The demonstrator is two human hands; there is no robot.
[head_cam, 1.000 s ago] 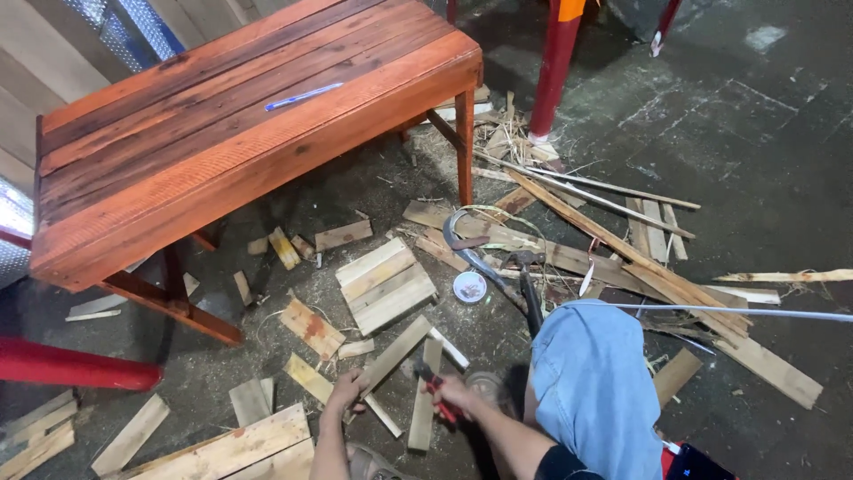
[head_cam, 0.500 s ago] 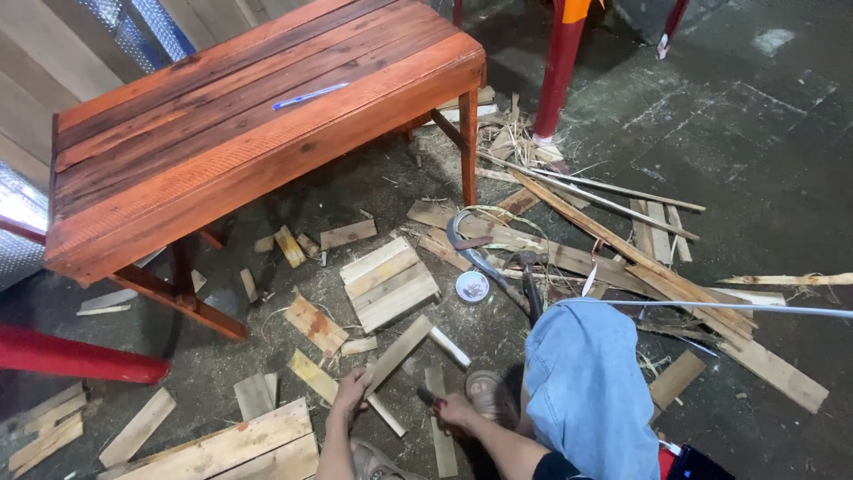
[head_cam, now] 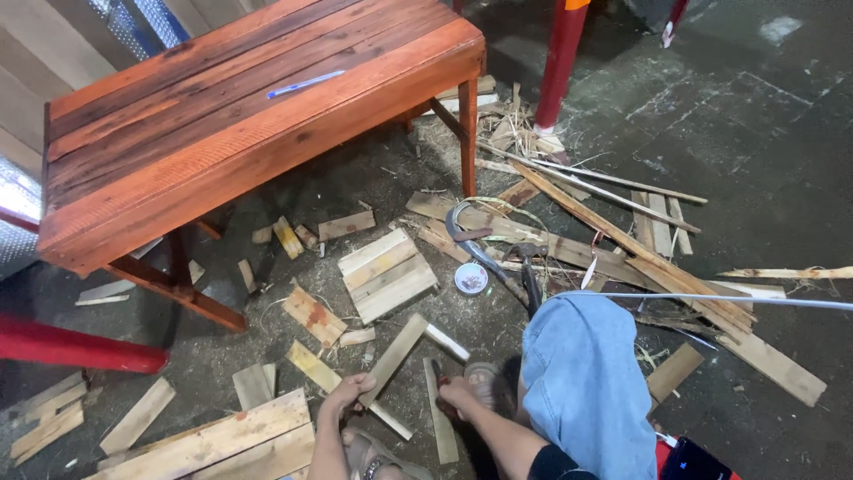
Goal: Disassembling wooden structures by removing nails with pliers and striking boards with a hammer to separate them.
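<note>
1. The person crouches over a floor littered with offcuts, one knee in blue jeans (head_cam: 586,382) at the lower right. The left hand (head_cam: 348,393) is clenched around the lower end of a long pale slat (head_cam: 398,354). The slat lies on a slant across the floor, its far end pointing up towards a block of joined boards (head_cam: 386,276).
2. The right hand (head_cam: 458,393) sits just beside it with fingers curled, against the top of a narrow upright strip (head_cam: 441,418). I cannot tell whether it grips that strip, a small tool, or nothing (the knuckles hide the palm).
3. As I read it, the step in hand is picking through the scrap, with one piece taken up and steadied low over the ground.
4. Lifting the slat free calls for a firm grip at its end and a clean pull, since another thin strip (head_cam: 391,420) lies crossed beneath it and shorter bits crowd near.
5. Round about: a reddish wooden bench (head_cam: 222,151) with a blue pen (head_cam: 302,84) on top, a small round tin (head_cam: 471,278), and dark pliers (head_cam: 530,271) near the knee.
</note>
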